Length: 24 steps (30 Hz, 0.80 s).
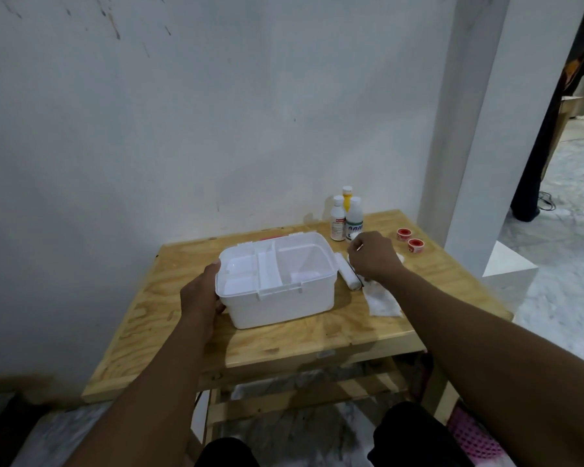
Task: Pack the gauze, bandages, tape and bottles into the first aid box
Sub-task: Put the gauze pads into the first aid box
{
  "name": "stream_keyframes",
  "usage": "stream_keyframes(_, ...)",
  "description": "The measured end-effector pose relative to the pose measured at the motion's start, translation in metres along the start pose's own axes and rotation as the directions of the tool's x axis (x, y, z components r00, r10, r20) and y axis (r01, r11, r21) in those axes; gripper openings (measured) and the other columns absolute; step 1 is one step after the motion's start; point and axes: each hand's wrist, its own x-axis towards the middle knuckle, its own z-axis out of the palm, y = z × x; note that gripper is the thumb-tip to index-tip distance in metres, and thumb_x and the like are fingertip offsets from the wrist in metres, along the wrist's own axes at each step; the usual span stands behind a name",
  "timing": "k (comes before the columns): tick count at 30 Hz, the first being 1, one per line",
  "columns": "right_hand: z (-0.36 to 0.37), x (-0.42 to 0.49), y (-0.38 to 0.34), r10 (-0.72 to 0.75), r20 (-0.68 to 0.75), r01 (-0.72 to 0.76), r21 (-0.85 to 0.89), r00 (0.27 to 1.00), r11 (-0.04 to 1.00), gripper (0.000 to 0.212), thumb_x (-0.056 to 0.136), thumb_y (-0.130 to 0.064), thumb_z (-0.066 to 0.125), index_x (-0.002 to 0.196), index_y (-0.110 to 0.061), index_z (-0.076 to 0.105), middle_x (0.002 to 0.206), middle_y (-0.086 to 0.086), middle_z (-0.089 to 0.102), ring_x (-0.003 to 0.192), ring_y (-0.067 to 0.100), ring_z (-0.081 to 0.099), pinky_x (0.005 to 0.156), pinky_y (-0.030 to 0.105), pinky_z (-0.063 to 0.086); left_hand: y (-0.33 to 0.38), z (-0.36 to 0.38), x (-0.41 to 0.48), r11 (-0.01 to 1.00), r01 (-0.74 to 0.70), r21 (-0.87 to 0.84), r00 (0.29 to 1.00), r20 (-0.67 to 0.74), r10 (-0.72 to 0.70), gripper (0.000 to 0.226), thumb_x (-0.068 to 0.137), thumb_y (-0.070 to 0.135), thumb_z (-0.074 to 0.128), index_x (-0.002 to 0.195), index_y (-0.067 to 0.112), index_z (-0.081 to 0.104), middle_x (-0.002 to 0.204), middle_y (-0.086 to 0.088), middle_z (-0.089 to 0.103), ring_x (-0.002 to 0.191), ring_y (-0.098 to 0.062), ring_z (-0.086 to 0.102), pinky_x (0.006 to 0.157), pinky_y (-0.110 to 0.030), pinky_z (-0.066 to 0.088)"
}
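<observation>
Plywood makes up the tabletop (169, 318), which carries everything for the job. Largest on it is the white plastic first aid box (280, 301), lid off, with a divided tray sitting in its top and nothing packed in the compartments that show. It looks light and stiff with smooth walls, so it could slide if nudged; the left hand (199, 294) lies against its left wall, fingers curved round the near corner, which seems enough to steady it. Just right of the box lie a flat square of gauze (383, 303) and a rolled bandage (348, 276), both soft and very light, best pinched gently at mid-length so they do not unroll or crumple. The right hand (373, 256) hovers over the bandage with fingers bent downward; whether the tips are touching it I cannot tell. Behind that hand three small bottles (346, 219) stand upright in a tight cluster near the wall, rigid and a bit top-heavy, so gripping each round the body is probably safest. Farthest right, well apart from the box, sit two little red tape rolls (409, 241), stiff and easy to take by the rim
</observation>
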Motion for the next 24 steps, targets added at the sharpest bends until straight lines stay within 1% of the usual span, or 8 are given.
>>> stream_keyframes(2,0.001,-0.002,0.006,0.012,-0.049,-0.014,-0.050,0.999,0.999,0.022,0.090,-0.014,0.053,0.098,-0.006,0.071,0.105,0.011,0.069,0.102,0.030,0.065,0.077,0.032,0.050,-0.002,0.000,0.002,1.000,0.005,-0.007,1.000,0.014,-0.005,0.037,0.083,0.045,0.067,0.094,0.010,0.073,0.097,-0.009,0.076,0.081,-0.028,0.064,0.069,-0.039,0.049)
stream_keyframes(4,0.001,-0.001,0.013,0.034,-0.039,-0.038,-0.113,0.999,0.993,0.023,0.091,-0.018,0.052,0.098,-0.004,0.068,0.105,0.012,0.067,0.103,0.031,0.063,0.073,0.031,0.043,-0.005,0.001,0.003,1.000,0.007,-0.009,1.000,0.013,-0.007,0.044,0.084,0.048,0.066,0.103,0.009,0.074,0.101,-0.009,0.077,0.088,-0.030,0.067,0.072,-0.039,0.051)
stream_keyframes(8,0.005,-0.003,0.022,-0.028,0.040,0.036,-0.236,0.999,0.971,0.028,0.094,-0.023,0.051,0.073,-0.010,0.064,0.105,0.013,0.065,0.096,0.032,0.063,0.070,0.030,0.040,-0.008,0.006,0.004,1.000,0.002,0.007,1.000,0.026,-0.002,0.048,0.084,0.056,0.063,0.104,0.014,0.074,0.101,-0.008,0.077,0.095,-0.032,0.070,0.075,-0.039,0.054)
stream_keyframes(10,0.007,-0.002,0.025,-0.034,0.007,0.035,-0.182,0.999,0.983,0.026,0.093,-0.019,0.052,0.083,-0.007,0.072,0.102,0.012,0.066,0.096,0.033,0.064,0.071,0.029,0.040,-0.007,0.008,0.005,1.000,-0.005,0.025,1.000,0.031,0.004,0.048,0.083,0.057,0.063,0.102,0.015,0.074,0.100,-0.007,0.078,0.094,-0.032,0.070,0.076,-0.041,0.055)
stream_keyframes(13,0.005,0.003,0.027,0.015,-0.111,-0.023,-0.079,0.994,0.997,0.022,0.088,-0.017,0.051,0.087,-0.009,0.072,0.095,0.011,0.070,0.094,0.033,0.066,0.070,0.031,0.044,-0.009,0.007,0.006,1.000,-0.007,0.026,0.999,0.051,0.005,0.051,0.081,0.062,0.063,0.101,0.017,0.075,0.102,-0.007,0.078,0.097,-0.032,0.070,0.089,-0.047,0.057)
stream_keyframes(17,-0.004,0.011,0.024,0.059,-0.193,-0.065,-0.029,0.979,0.997,0.021,0.085,-0.015,0.064,0.103,-0.005,0.072,0.106,0.013,0.072,0.100,0.031,0.066,0.088,0.043,0.054,-0.013,0.002,0.010,0.999,-0.040,0.003,0.995,0.094,0.039,0.052,0.085,0.066,0.060,0.099,0.018,0.077,0.103,-0.008,0.078,0.101,-0.032,0.070,0.096,-0.049,0.055)
stream_keyframes(21,-0.001,0.022,0.022,0.057,-0.174,-0.075,-0.096,0.983,0.993,0.033,0.083,-0.016,0.068,0.115,-0.006,0.066,0.116,0.013,0.067,0.106,0.031,0.063,0.085,0.038,0.050,-0.017,0.002,0.009,0.996,-0.078,0.038,0.992,0.098,0.074,0.057,0.085,0.070,0.059,0.100,0.019,0.078,0.102,-0.006,0.078,0.100,-0.030,0.070,0.091,-0.044,0.055)
stream_keyframes(24,0.011,0.026,0.021,0.044,-0.064,-0.057,-0.215,0.997,0.975,0.031,0.084,-0.022,0.068,0.109,-0.005,0.065,0.109,0.014,0.069,0.102,0.031,0.064,0.074,0.032,0.045,-0.018,0.002,0.008,0.991,-0.104,0.079,0.991,0.098,0.096,0.059,0.088,0.072,0.053,0.103,0.019,0.077,0.104,-0.005,0.078,0.100,-0.029,0.070,0.090,-0.044,0.055)
